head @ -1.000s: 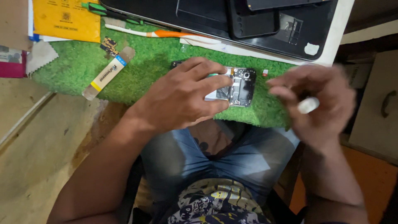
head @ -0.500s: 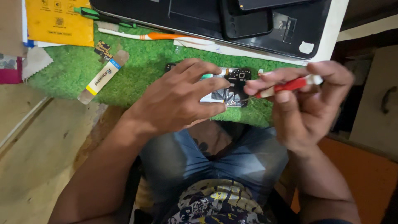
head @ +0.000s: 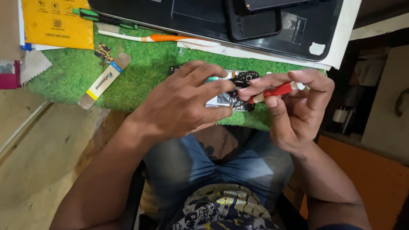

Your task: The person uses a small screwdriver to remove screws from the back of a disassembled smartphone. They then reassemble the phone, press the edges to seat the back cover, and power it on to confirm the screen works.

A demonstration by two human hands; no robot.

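An opened phone (head: 239,81) with its insides exposed lies on the green turf mat (head: 140,72). My left hand (head: 183,100) rests over it, fingers spread and pressing it down; most of the phone is hidden under that hand. My right hand (head: 294,106) holds a small screwdriver (head: 277,90) with a red and white handle, its tip pointing down at the right part of the phone.
On the mat lie a flat metal pry tool (head: 102,81) with a yellow and blue label, a small circuit part (head: 103,52) and an orange and white toothbrush (head: 157,38). Beyond are a dark laptop (head: 187,12), a black phone case (head: 251,19) and a yellow packet (head: 55,21).
My right hand came in from the right with the red screwdriver and brought its tip onto the phone. My left hand stayed pressed on the phone.
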